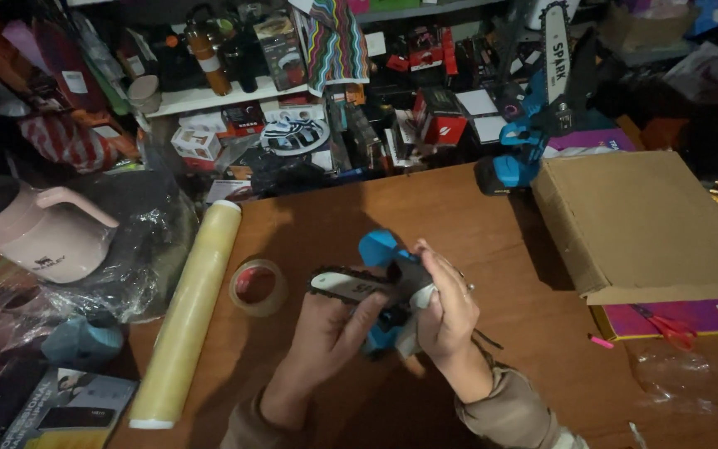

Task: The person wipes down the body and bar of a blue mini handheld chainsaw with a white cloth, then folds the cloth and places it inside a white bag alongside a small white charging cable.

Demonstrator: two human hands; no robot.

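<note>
**Small blue saw held over the brown table**

Head view: both hands clasped a mini chainsaw (376,291), blue-bodied with a black-and-white bar pointing left, above the table (459,208). Left hand (326,337) fingers closed beneath it; right hand (446,312) fingers wrapped around its body. A tape roll (258,287) lay nearby.
</note>
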